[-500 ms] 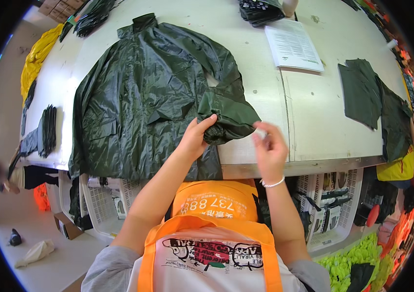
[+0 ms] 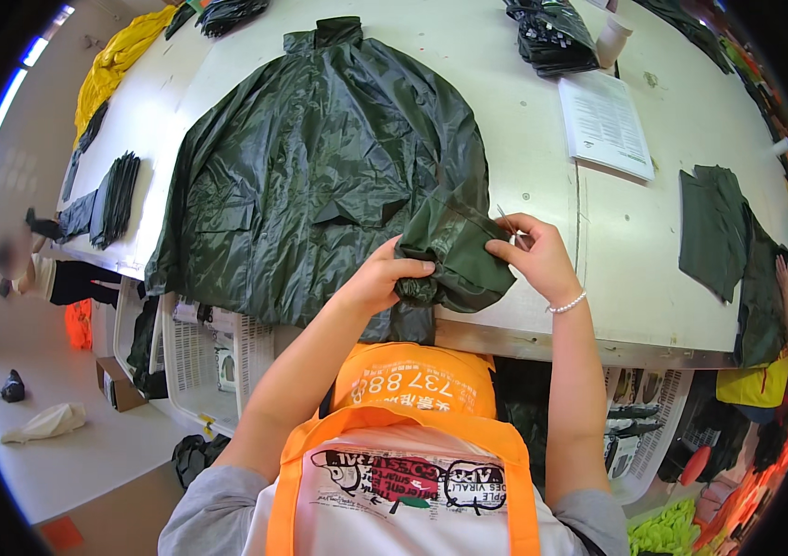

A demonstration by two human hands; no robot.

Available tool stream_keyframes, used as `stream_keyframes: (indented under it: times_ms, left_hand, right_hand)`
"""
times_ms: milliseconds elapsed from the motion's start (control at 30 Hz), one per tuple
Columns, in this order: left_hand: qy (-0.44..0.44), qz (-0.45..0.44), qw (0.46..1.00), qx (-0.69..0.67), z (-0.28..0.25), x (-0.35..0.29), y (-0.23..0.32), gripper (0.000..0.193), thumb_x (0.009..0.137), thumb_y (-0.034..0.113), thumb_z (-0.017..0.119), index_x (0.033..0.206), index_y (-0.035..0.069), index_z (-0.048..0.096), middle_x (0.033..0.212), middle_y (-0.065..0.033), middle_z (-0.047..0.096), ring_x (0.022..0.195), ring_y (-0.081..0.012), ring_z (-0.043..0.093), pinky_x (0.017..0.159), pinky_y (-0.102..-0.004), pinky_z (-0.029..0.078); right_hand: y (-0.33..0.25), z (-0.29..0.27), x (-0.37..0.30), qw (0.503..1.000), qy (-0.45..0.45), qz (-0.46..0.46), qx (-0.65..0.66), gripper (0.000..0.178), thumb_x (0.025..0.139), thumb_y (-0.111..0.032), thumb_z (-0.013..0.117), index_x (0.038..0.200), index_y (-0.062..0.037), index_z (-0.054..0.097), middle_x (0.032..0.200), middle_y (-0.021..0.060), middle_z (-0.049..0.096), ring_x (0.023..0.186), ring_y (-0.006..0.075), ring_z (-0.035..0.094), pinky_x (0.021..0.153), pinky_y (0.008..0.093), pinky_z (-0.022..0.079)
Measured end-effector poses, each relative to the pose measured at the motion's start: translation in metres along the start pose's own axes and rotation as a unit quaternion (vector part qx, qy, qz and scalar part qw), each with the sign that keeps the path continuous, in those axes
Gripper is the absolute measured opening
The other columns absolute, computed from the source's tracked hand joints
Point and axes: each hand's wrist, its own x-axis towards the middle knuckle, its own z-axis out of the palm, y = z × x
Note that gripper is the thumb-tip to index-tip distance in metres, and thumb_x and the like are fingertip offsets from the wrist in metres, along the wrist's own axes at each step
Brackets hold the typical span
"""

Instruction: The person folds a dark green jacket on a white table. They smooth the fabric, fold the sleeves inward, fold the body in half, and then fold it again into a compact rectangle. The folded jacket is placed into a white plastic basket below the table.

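Note:
A dark green raincoat jacket (image 2: 292, 176) lies spread on the table, its collar away from me. Near the front edge, my left hand (image 2: 386, 276) is closed on the jacket's sleeve end (image 2: 459, 255), which is bunched with its lighter inner side showing. My right hand (image 2: 540, 255) pinches the outer edge of that same sleeve end between thumb and finger. Within its curled fingers are small metal thread snips (image 2: 518, 237), mostly hidden, with a thin point sticking out above the fabric.
White paper sheets (image 2: 605, 125) lie at the right, below a bundle of dark packets (image 2: 549, 37) and a white cylinder (image 2: 613, 39). Folded dark garments (image 2: 713, 232) rest farther right, beside another person's hand (image 2: 787, 287). White plastic baskets (image 2: 213, 371) stand under the table edge.
My right hand has come back onto the sleeve edge, with the snips showing more clearly. The left hand keeps its hold. The whole view has shifted, so the table's things sit farther right.

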Motion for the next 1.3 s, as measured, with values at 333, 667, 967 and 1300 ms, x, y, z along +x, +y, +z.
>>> stream_keyframes:
  times_ms: [333,667,967,1300]
  left_hand:
    - [-0.142,0.040,0.979,0.139,0.042,0.009,0.028,0.070,0.075,0.030,0.075,0.128,-0.007,0.047,0.119,-0.0054,0.059,0.104,-0.0116,0.056,0.093,-0.0283,0.042]
    - [0.294,0.200,0.603,0.714,0.031,0.089,0.027,0.010,0.074,0.007,0.056,0.081,0.004,0.063,0.076,-0.0200,0.065,0.078,-0.0380,0.063,0.064,-0.0431,0.049]
    - [-0.201,-0.097,0.945,0.239,0.069,0.021,0.010,0.026,0.079,0.011,0.071,0.101,0.000,0.062,0.083,-0.0015,0.064,0.071,-0.0052,0.059,0.057,-0.0207,0.048]
    - [0.281,0.334,0.692,0.575,0.051,0.040,0.035,0.013,0.067,0.001,0.063,0.068,0.000,0.050,0.062,-0.0064,0.053,0.056,-0.0198,0.049,0.054,-0.0301,0.039]
  right_hand:
    - [0.009,0.009,0.017,0.923,0.355,-0.104,0.103,0.034,0.087,-0.017,0.068,0.067,-0.0069,0.042,0.061,-0.0053,0.034,0.058,0.0044,0.028,0.050,0.0209,0.026]
    - [-0.038,0.067,-0.049,0.988,0.076,-0.024,0.135,0.037,0.087,-0.024,0.068,0.065,-0.0072,0.042,0.060,-0.0070,0.033,0.056,0.0052,0.029,0.048,0.0237,0.025]
    - [0.021,-0.021,-0.010,0.885,0.435,-0.140,-0.092,0.020,0.081,-0.009,0.060,0.069,-0.0008,0.047,0.056,0.0016,0.037,0.054,0.0105,0.033,0.050,0.0247,0.031]
    - [-0.041,0.012,-0.060,0.942,0.258,-0.154,-0.151,0.031,0.076,-0.002,0.071,0.064,-0.0050,0.042,0.051,-0.0001,0.041,0.045,0.0062,0.037,0.044,0.0222,0.032]
